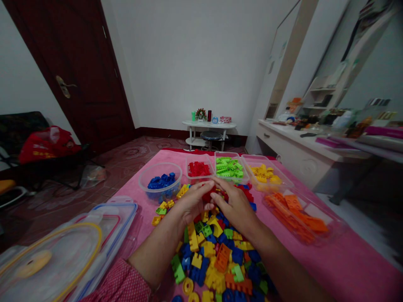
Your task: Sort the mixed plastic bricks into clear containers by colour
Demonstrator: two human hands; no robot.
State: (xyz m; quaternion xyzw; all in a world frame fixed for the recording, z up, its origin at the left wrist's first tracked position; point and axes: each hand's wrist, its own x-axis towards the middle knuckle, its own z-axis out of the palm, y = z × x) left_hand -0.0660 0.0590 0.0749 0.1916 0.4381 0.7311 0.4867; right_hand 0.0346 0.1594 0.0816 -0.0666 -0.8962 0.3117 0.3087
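My left hand (pixel 197 200) and my right hand (pixel 232 203) meet above a loose pile of mixed plastic building bricks (pixel 217 251). Red bricks (pixel 208 194) show between them. The left fingers curl around the red pieces from the left, and the right fingers and thumb close over them from the other side. How many pieces are held is hidden by the fingers. Just beyond the hands stand a clear box of red bricks (pixel 199 169) and another of green bricks (pixel 229 167).
A round tub (pixel 143 178) of blue bricks stands at left. Boxes of yellow bricks (pixel 266 173) and orange bricks (pixel 296 212) are at right. Stacked lids (pixel 116 209) lie front left on the pink cloth (pixel 352 260). A dressing table (pixel 292 147) is further right.
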